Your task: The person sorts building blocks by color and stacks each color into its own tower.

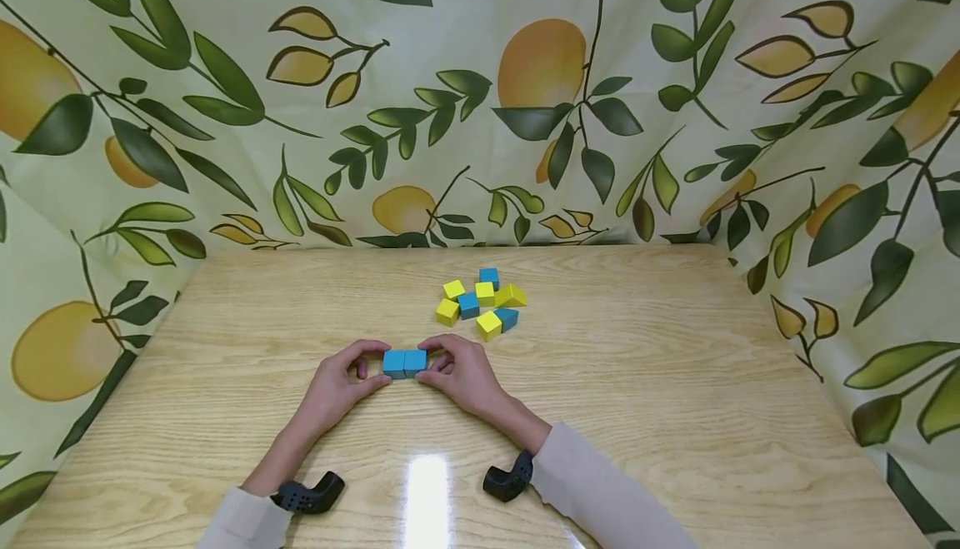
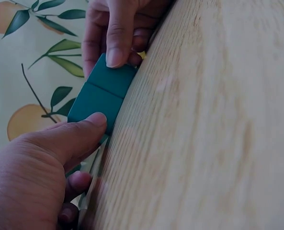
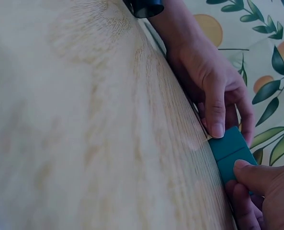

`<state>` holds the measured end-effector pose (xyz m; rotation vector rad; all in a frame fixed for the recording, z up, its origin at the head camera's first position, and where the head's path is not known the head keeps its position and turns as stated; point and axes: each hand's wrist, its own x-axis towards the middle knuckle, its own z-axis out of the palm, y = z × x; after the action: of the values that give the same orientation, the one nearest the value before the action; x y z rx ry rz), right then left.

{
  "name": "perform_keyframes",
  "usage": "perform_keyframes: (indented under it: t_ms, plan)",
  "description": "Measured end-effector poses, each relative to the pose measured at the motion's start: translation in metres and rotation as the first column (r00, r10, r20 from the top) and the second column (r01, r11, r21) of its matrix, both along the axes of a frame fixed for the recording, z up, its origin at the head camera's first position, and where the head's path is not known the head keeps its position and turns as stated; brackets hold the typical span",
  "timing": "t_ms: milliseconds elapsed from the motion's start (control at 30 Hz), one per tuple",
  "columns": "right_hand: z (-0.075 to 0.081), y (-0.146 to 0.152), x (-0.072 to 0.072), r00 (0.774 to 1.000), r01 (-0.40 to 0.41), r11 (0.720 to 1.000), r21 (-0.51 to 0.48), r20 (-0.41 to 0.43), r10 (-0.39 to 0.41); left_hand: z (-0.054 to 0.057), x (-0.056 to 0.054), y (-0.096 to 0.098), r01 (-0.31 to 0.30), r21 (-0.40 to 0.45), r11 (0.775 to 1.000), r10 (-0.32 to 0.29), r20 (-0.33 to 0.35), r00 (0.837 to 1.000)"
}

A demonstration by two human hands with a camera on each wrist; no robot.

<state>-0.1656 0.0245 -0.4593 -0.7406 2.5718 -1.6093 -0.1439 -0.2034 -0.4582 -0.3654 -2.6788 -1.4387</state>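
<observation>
Two blue cubes sit side by side on the wooden table, their inner faces touching. My left hand (image 1: 335,389) pinches the left blue cube (image 1: 394,362) between thumb and fingers. The right blue cube (image 1: 415,361) is pinched in the same way by my right hand (image 1: 467,372). In the left wrist view, a thin seam separates the blue cube (image 2: 95,103) near the left thumb from the other one. From the right wrist, the right thumb lies on the near cube (image 3: 232,165). The cubes' undersides are hidden.
Behind the hands lies a loose group of blocks: several yellow cubes (image 1: 489,326), blue cubes (image 1: 468,306), a yellow triangular block (image 1: 512,296) and a blue angled block (image 1: 507,318). The wooden table (image 1: 637,382) meets a leaf-patterned cloth (image 1: 450,24) at its back and sides.
</observation>
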Motion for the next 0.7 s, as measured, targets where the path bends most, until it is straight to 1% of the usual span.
perform_keyframes:
  t_ms: [133,233,467,700]
  plan:
    - [-0.0006,0.0004,0.0004,1.000,-0.001,1.000,0.005,0.002,0.001,-0.0017,0.0003,-0.0002,0.007,-0.004,1.000,-0.007,-0.015,1.000]
    - [-0.0006,-0.0006,-0.0005,1.000,-0.005,1.000,0.001,0.001,0.005,-0.0010,0.0002,-0.0012,0.006,-0.008,1.000,-0.006,-0.026,1.000]
    - [0.0001,-0.0026,-0.0008,1.000,-0.014,1.000,0.000,0.009,0.014,0.0005,0.0009,-0.0028,-0.005,0.003,1.000,0.005,0.009,1.000]
    - [-0.0001,-0.0003,-0.0009,1.000,-0.016,1.000,0.004,-0.008,0.016,0.0000,0.0005,-0.0008,-0.001,0.007,1.000,0.001,0.010,1.000]
